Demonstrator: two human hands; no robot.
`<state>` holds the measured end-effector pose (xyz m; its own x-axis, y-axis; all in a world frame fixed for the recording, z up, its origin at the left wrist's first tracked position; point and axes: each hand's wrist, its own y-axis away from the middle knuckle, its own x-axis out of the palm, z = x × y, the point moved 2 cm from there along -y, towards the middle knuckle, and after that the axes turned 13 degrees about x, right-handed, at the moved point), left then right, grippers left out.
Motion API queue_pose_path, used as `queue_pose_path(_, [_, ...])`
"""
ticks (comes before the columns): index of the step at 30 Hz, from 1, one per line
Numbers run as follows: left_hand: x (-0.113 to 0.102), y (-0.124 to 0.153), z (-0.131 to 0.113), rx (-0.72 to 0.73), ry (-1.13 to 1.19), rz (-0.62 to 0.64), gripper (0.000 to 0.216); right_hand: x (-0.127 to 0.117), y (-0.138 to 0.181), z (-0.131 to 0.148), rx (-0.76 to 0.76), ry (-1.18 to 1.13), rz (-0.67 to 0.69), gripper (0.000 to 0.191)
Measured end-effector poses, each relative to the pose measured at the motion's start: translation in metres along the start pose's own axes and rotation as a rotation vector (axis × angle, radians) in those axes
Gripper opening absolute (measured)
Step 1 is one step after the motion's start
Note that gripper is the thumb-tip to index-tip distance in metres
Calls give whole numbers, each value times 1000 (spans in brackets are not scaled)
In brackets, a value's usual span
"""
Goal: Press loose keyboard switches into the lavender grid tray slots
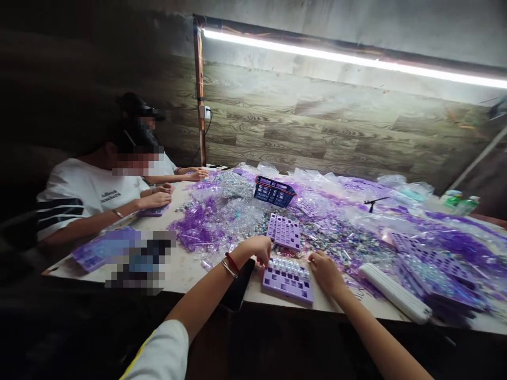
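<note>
A purple grid tray (285, 285) lies at the table's near edge, its far rows filled with small clear pieces. My left hand (256, 248) hovers at the tray's far left corner, fingers curled down in a pinch on something too small to name. My right hand (324, 269) rests at the tray's right side, fingers curled toward the heap of small pieces. A second purple tray (283, 231) lies just behind. Red and silver bracelets circle my left wrist.
Heaps of clear and purple small parts and plastic bags (222, 211) cover the table. A blue basket (273, 191) stands behind. A white bar (394, 292) lies right, a dark phone (237, 287) left. Stacked purple trays (431, 264) sit right. Two other people (99, 195) work at the left.
</note>
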<state>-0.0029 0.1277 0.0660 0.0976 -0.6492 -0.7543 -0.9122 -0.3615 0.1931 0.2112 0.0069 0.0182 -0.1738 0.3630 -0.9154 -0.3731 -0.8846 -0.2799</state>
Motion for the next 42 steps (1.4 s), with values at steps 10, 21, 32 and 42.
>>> queue_pose_path(10, [-55,36,70,-189,-279,-479,21,-23,47,7,-99,-629,103,10])
queue_pose_path(21, [-27,14,61,-371,-523,-450,28,-19,54,30,-182,-429,45,13])
queue_pose_path(32, [-30,18,65,-356,-418,-526,25,-13,62,40,-146,-346,-21,22])
queue_pose_path(42, [-33,18,47,-50,47,-587,20,-16,56,35,-136,-434,10,25])
